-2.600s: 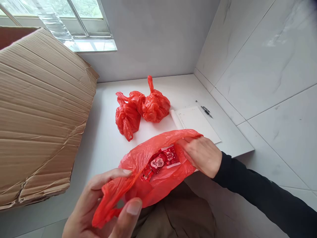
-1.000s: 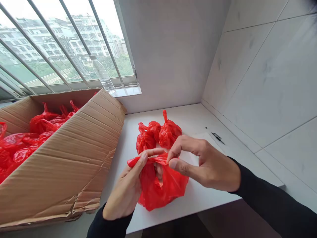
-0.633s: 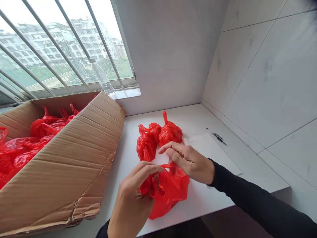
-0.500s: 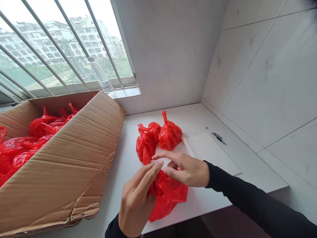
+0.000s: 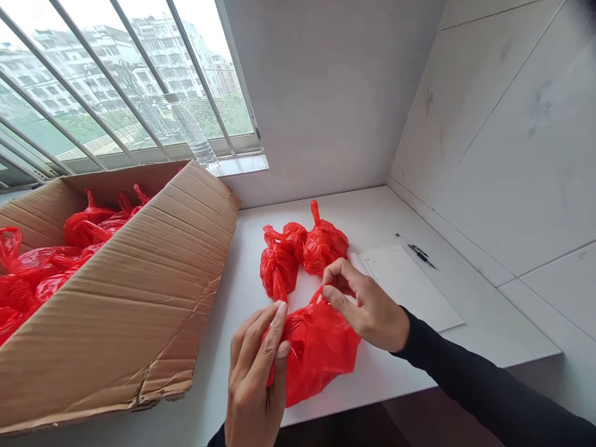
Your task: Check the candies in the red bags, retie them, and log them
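A red plastic bag (image 5: 321, 354) sits near the front edge of the white counter, its top loosely gathered. Between thumb and fingers, my right hand (image 5: 365, 304) pinches a handle of this bag and draws it up. My left hand (image 5: 258, 366) is closed on the bag's left side, with some of the red film hidden behind its fingers. Just beyond my hands stand tied red bags, one on the left (image 5: 278, 267) and one on the right (image 5: 325, 245), with a smaller red bundle (image 5: 294, 236) between them.
At left, a large cardboard box (image 5: 153, 292) holds several tied red bags (image 5: 51, 264). A notepad (image 5: 410, 285) and a black pen (image 5: 423, 256) lie on the counter (image 5: 503, 338) at right. A clear water bottle (image 5: 190, 130) stands on the windowsill by the barred window.
My right hand has moved up and right and now pinches the bag's handle, stretching it. My left hand's fingers have shifted on the bag. The view has tilted slightly.
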Motion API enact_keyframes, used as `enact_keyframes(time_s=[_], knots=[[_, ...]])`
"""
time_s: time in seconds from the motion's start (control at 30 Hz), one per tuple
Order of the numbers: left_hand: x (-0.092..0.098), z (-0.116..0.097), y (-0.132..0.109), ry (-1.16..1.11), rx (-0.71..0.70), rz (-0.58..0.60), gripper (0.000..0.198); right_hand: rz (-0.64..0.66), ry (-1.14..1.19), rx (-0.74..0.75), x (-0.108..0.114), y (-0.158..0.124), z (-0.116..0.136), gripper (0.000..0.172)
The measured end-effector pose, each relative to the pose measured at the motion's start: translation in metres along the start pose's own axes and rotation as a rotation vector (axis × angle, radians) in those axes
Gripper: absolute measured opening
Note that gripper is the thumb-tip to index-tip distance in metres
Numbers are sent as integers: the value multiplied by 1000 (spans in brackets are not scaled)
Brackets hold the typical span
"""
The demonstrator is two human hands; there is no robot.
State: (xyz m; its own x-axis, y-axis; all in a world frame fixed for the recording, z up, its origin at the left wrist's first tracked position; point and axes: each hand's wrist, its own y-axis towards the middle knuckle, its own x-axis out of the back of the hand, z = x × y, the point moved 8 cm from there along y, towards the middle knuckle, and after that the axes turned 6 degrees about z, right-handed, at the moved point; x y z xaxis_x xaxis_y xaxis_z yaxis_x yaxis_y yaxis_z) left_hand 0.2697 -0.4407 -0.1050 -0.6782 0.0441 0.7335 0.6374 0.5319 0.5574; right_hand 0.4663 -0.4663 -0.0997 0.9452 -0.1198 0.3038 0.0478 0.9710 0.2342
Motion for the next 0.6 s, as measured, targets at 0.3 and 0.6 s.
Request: enact_keyframes(time_s=[0.3, 0.6], knots=[[-6, 33, -51, -18, 171, 119, 50, -60, 204, -270, 2, -27, -59, 32], [-99, 16, -61, 382, -48, 319, 64, 112, -501, 80, -95, -55, -80, 61]])
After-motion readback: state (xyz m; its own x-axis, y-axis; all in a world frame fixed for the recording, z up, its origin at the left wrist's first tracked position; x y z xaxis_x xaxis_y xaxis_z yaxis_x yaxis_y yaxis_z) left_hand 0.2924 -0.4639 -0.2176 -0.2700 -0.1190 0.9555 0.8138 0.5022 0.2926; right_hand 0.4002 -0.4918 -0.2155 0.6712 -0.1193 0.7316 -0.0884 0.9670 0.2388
